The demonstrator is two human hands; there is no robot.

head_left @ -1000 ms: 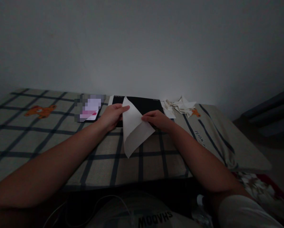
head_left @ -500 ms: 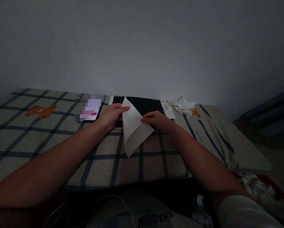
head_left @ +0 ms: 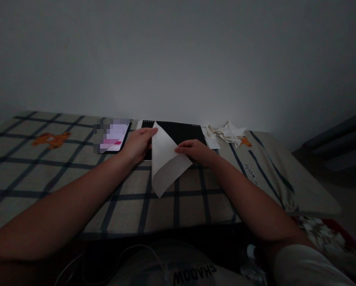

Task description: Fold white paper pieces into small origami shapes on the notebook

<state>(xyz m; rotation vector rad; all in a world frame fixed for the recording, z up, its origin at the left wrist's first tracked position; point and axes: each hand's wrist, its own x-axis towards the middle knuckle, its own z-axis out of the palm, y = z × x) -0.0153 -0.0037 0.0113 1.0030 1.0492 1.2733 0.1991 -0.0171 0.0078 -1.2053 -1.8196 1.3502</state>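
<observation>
Between my two hands is a sheet of white paper (head_left: 166, 155), folded over and curling at its lower edge. My left hand (head_left: 140, 143) pinches its upper left side between thumb and fingers. On the paper's right edge, my right hand (head_left: 195, 151) grips with thumb and fingertips. Behind the paper lies a black flat sheet or pad (head_left: 186, 133) with a row of small white marks at its top corners, partly hidden by the paper and my hands.
Left of my hands lies a phone or tablet (head_left: 115, 137) with a lit screen. Crumpled paper (head_left: 229, 133) sits to the right against the wall (head_left: 178, 59). A checked cloth (head_left: 76, 174) covers the table. A clear bottle (head_left: 252, 262) and a white cable (head_left: 136, 246) are near my lap.
My left hand has shifted slightly left and up along the paper. The paper's lower fold now curves more roundly. My right hand has barely moved.
</observation>
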